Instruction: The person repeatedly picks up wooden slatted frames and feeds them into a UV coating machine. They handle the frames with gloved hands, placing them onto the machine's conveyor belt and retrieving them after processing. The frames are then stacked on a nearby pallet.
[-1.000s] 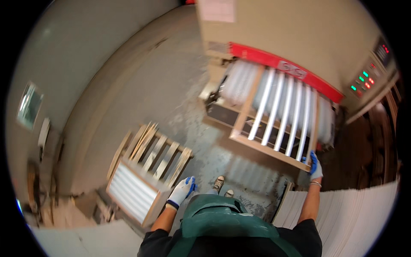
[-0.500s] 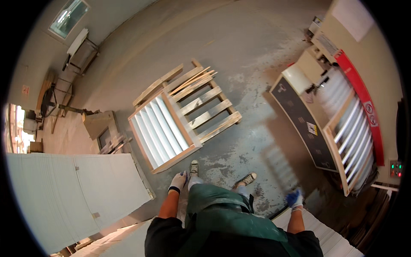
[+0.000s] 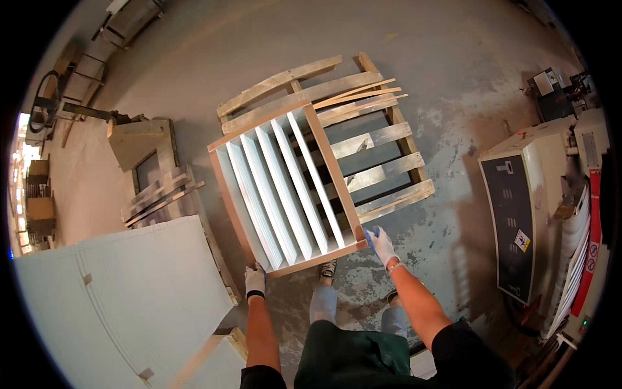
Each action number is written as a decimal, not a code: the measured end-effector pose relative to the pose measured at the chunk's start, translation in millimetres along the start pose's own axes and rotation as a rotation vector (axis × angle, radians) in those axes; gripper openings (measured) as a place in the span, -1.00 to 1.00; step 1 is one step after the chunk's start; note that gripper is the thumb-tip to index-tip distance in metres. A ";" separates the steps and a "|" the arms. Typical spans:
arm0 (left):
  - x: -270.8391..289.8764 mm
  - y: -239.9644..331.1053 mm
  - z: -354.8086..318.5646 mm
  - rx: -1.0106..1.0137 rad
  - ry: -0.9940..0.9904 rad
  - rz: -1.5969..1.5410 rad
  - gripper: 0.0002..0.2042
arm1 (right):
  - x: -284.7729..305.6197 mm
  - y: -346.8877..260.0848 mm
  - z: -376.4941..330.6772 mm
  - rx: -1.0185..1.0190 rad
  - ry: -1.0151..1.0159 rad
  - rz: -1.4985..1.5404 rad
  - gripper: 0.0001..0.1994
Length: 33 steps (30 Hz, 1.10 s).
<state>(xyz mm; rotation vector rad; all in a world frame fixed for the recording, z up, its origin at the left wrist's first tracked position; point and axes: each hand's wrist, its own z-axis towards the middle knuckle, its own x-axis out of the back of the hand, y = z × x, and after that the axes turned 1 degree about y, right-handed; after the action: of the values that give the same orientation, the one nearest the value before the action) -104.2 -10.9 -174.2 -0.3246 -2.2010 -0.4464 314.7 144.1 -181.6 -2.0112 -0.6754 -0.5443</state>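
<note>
We hold 1 brown-framed wooden shutter panel with 5 white slats (image 3: 285,191) over the weathered wooden pallet (image 3: 363,136), its long axis running away from us, near end at our hands. Left gloved hand (image 3: 254,280) and right gloved hand (image 3: 380,243) have fingers clamped on its 2 near corners. Grey stained concrete floor (image 3: 453,58); beige machine (image 3: 538,214) right of the pallet, pale blue sheets (image 3: 110,298) left.

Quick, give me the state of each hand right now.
Left hand: closed on the near left corner of the slatted wooden frame.
Right hand: closed on the frame's near right corner.
</note>
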 end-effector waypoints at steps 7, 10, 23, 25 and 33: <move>-7.5 9.6 9.9 0.026 -0.036 -0.135 -0.50 | -64.5 0.4 48.1 -0.027 0.012 -0.177 -0.49; -14.5 -29.6 -11.1 -0.165 -0.028 -0.275 -0.48 | -55.3 8.4 59.4 -0.082 -0.078 0.005 -0.56; 59.4 -44.8 -81.5 -0.311 -0.504 -1.123 -0.34 | 163.8 -143.0 -72.4 -0.010 -0.136 0.290 -0.76; 67.2 -44.9 -128.4 -0.219 -0.593 -1.076 -0.33 | 217.7 -147.0 -112.1 0.002 -0.140 0.333 -0.71; 73.1 108.1 -310.9 -0.404 -0.692 -0.768 -0.38 | 432.5 -33.7 -335.5 -0.140 0.267 0.661 -0.76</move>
<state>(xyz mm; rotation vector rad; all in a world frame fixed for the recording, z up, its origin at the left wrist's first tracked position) 108.8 -39.2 85.7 0.2257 -2.8597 -1.3735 581.3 -26.9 266.2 -2.0839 0.2013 -0.4491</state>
